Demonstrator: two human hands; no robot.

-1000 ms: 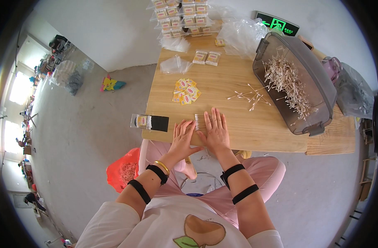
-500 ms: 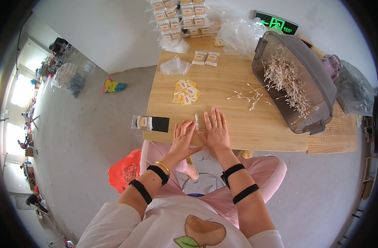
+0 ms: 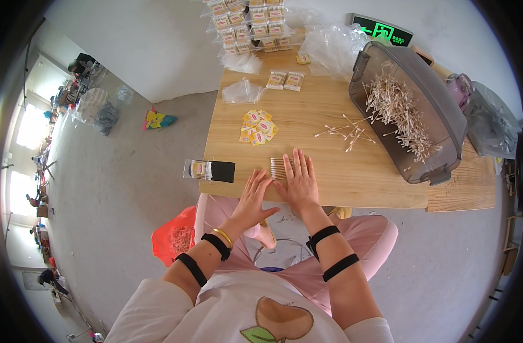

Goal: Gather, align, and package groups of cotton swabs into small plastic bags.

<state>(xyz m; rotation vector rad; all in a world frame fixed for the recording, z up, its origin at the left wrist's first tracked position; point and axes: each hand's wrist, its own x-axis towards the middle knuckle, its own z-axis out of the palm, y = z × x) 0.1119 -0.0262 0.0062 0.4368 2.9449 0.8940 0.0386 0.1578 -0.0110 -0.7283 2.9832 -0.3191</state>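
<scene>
A row of cotton swabs [image 3: 277,168] lies side by side near the table's front edge. My right hand [image 3: 300,186] rests flat over the right part of that row, its fingers stretched forward and hiding some swabs. Just left of the row is my left hand [image 3: 252,200], fingers extended and thumb spread, holding nothing. Farther left, a clear packet of swabs with a yellow card [image 3: 201,170] lies against a black pad [image 3: 222,171]. Beyond my hands is a loose pile of yellow and white cards [image 3: 258,127]. Several loose swabs [image 3: 348,132] are scattered to its right.
A grey translucent bin [image 3: 453,123] of loose swabs lies tilted at the right. Two filled packs [image 3: 285,80] sit behind the cards, near clear bags [image 3: 243,91]. Stacked packs [image 3: 250,23] stand at the back. A red bag [image 3: 174,235] is below the table's left edge.
My left hand has drawn slightly back and left, away from the swab row. My right hand stays nearly in place on the row.
</scene>
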